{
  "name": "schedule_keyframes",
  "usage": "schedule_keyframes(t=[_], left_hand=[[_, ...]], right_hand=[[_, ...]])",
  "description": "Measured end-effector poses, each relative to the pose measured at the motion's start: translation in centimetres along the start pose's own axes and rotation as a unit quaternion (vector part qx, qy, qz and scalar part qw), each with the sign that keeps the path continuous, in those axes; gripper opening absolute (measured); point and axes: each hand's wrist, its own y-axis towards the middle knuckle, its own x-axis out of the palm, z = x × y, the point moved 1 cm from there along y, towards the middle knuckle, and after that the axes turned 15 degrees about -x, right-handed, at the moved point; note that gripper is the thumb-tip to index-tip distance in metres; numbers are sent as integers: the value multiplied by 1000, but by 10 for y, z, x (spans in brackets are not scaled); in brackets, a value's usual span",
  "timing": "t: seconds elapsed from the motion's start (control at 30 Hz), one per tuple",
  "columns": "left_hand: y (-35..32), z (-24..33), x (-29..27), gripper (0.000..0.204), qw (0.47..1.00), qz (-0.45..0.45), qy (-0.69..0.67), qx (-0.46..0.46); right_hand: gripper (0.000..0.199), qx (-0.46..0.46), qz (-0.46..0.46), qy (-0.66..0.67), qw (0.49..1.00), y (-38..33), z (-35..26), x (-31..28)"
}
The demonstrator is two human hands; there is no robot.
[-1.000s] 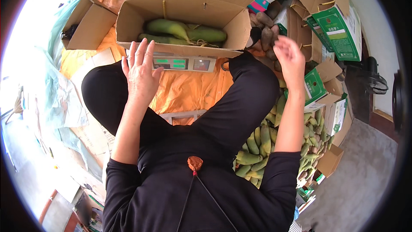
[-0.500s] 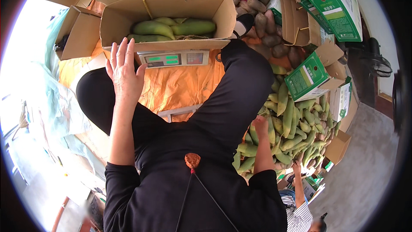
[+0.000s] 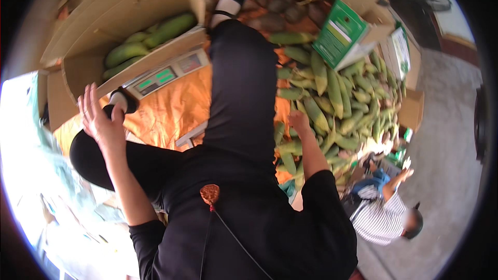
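Observation:
My left hand (image 3: 101,122) is raised beside the near left corner of an open cardboard box (image 3: 78,91), its fingers stretched out and holding nothing. Several large green radishes (image 3: 124,54) lie in the box. Under the box, a scale (image 3: 166,75) shows lit green digits. Over the left edge of a big heap of green radishes (image 3: 314,109), my right hand (image 3: 298,122) hangs with its fingers curled in. No radish sticks out of it, and its fingertips are partly hidden.
An orange sheet (image 3: 161,109) covers the ground around my legs. Dark reddish roots (image 3: 267,23) lie beyond my foot. A green-and-white carton (image 3: 340,33) leans on the heap's far side. At lower right, a person in a striped shirt (image 3: 376,223) reaches out an arm.
The view has turned, so the box and scale sit further left and tilted. My left hand stays raised beside the box. The person at lower right shows more fully.

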Motion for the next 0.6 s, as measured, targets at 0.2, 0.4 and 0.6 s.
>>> schedule_keyframes(t=[0.2,0.4,0.6], left_hand=[[0,2,2,64,999,20,29,32],[1,5,-5,63,996,34,50,66],[0,-10,-18,60,992,61,87,75]], right_hand=[[29,351,144,339,861,-32,-38,-66],[27,353,64,263,896,-68,-10,4],[29,593,174,484,619,-75,-56,44]])
